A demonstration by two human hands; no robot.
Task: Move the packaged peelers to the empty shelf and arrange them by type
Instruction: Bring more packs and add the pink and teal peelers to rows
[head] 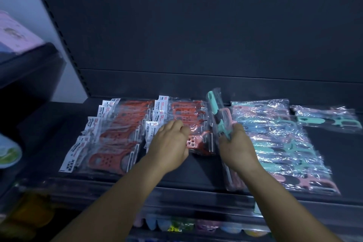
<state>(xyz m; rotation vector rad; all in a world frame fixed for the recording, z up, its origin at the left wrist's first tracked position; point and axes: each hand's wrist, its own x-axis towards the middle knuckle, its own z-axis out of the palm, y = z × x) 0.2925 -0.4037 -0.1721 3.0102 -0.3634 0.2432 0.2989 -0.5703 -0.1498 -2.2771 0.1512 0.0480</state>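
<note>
Upright teal peeler pack [217, 116] in right hand [236, 147], left hand [170, 141] on red packs [186, 122]

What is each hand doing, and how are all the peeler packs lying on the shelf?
Left hand: palm down, fingers curled on a red peeler pack.
Right hand: closed on a bundle of teal and pink packs, tilted up on edge.
Red packs, far left: lying flat, overlapping in a row.
Pastel packs: lying flat, overlapping, on the right.
Single teal pack: flat, alone at back right.
Shelf: bare at the left end.
</note>
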